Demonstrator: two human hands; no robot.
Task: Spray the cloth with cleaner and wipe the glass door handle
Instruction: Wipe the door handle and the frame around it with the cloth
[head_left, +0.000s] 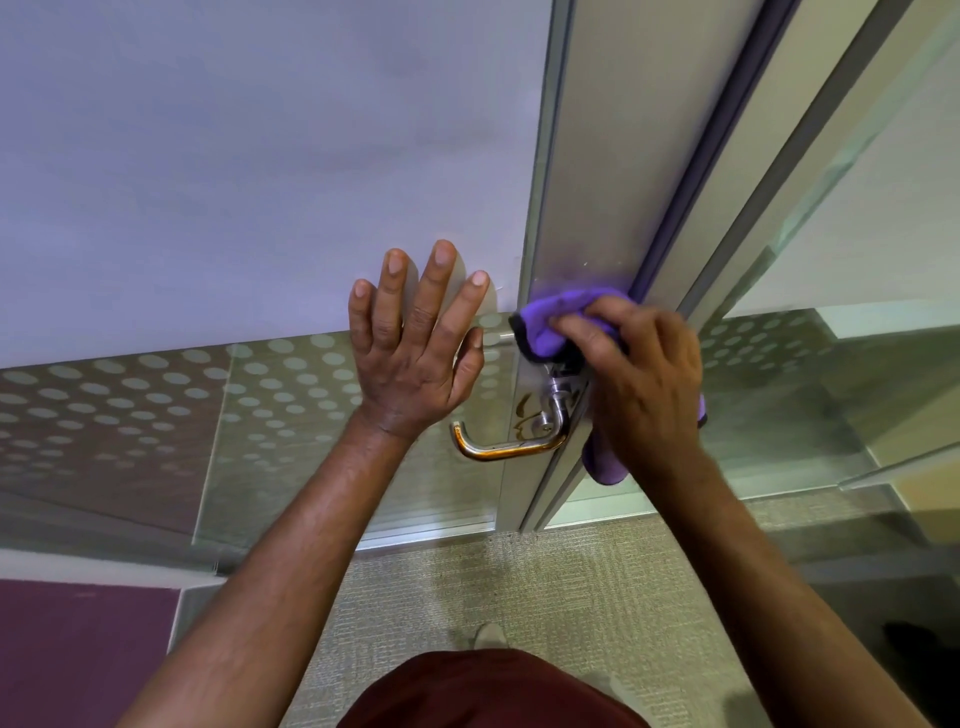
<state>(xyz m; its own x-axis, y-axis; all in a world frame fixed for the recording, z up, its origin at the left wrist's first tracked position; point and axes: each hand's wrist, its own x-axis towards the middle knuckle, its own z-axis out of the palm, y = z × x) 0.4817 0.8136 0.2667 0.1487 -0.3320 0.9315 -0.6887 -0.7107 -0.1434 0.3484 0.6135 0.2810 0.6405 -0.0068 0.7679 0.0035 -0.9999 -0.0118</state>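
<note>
Nearest the camera, the lever handle (511, 441) is hanging bare below both hands, not yet under cloth. Just above it, the right hand (641, 384) is gripping the purple cloth (553, 325), bunched and pressing on the door's metal stile (587, 208) above the handle base. The left hand (415, 348) is lying flat, fingers spread, bracing the glass door (234, 182). No spray bottle is showing; judged: spraying probably done, wiping under way, lever still to do.

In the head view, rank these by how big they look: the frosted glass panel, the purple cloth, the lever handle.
1. Frosted glass panel, by far the largest.
2. Purple cloth, though the right hand gripping it hides much of it.
3. Lever handle, thin, looking about as long as the cloth's visible part.
</note>
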